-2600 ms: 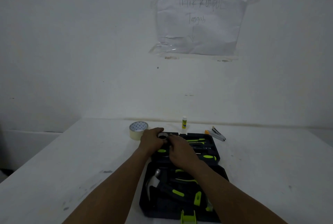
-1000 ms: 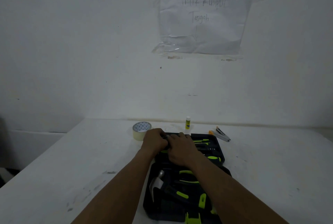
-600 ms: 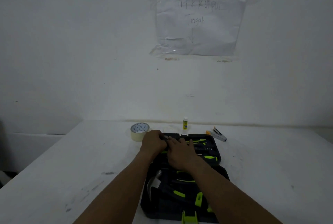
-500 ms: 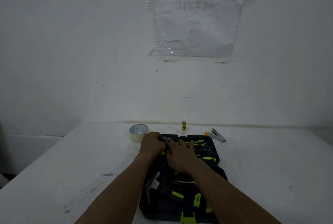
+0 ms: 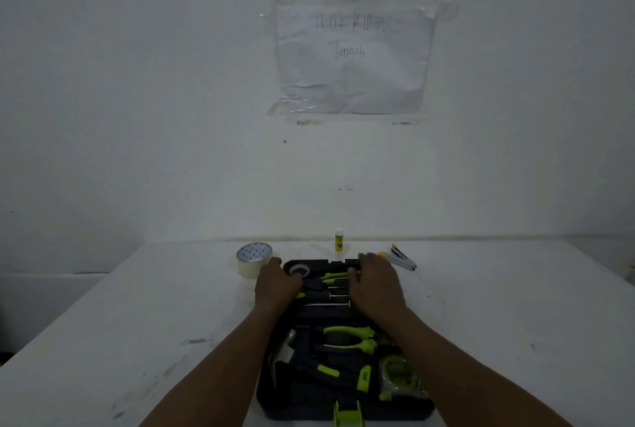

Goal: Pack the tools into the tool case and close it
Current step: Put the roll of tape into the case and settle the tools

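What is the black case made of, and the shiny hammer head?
The case looks like dull black moulded plastic, with shaped slots for each tool. The hammer head looks like bare metal: it gleams grey in the dim light.

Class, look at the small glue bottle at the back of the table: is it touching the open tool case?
Apart. The head view shows the glue bottle standing upright behind the tool case, with a strip of bare white table plainly visible between them.

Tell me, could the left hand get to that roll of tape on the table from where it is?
Probably yes. The left hand lies at the far left edge of the open tool case, and the roll of tape stands just beyond its fingertips with nothing between them.
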